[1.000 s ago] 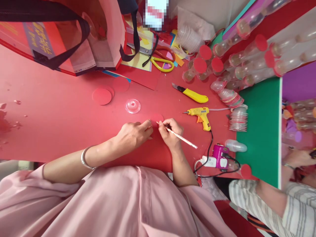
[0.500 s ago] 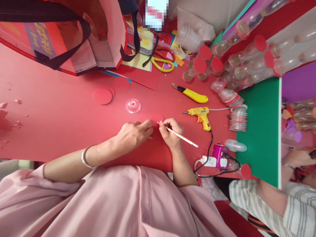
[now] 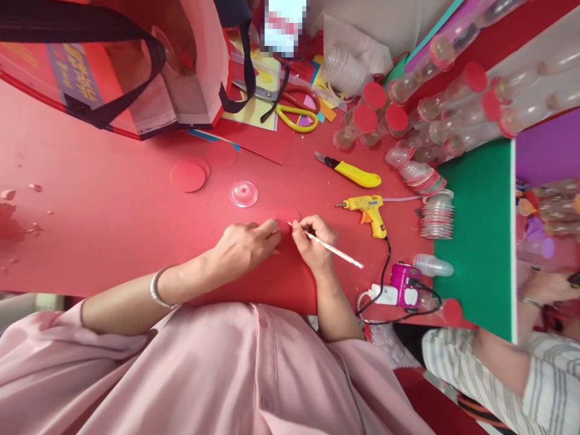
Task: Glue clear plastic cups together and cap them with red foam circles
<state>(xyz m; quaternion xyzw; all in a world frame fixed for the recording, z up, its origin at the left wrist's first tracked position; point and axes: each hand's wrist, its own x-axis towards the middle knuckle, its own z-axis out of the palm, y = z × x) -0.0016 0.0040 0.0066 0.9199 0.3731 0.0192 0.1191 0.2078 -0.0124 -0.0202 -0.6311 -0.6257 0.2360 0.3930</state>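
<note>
My right hand (image 3: 318,244) is closed around a pale patterned pencil (image 3: 341,254), its tip pointing up and left at a red paper disc (image 3: 289,212) on the table. Curled and pressed together, the fingers of my left hand (image 3: 248,241) rest at the disc's left and near side; the fingertips are partly hidden. A clear plastic dome lid (image 3: 243,194) lies just beyond the left hand. Further left is a small pile of red paper discs (image 3: 188,175), with another single disc (image 3: 223,154) beside it.
Right of my hands lie a yellow hot glue gun (image 3: 368,211) with its cord and a yellow utility knife (image 3: 356,174). Scissors (image 3: 290,104) and paper scraps lie behind. A bag (image 3: 118,72) stands back left. Clear cups (image 3: 437,217) and a co-worker's striped sleeve (image 3: 475,368) are at right.
Both hands, the pencil and the paper disc look almost the same as before. Only the whole view has shifted very slightly.
</note>
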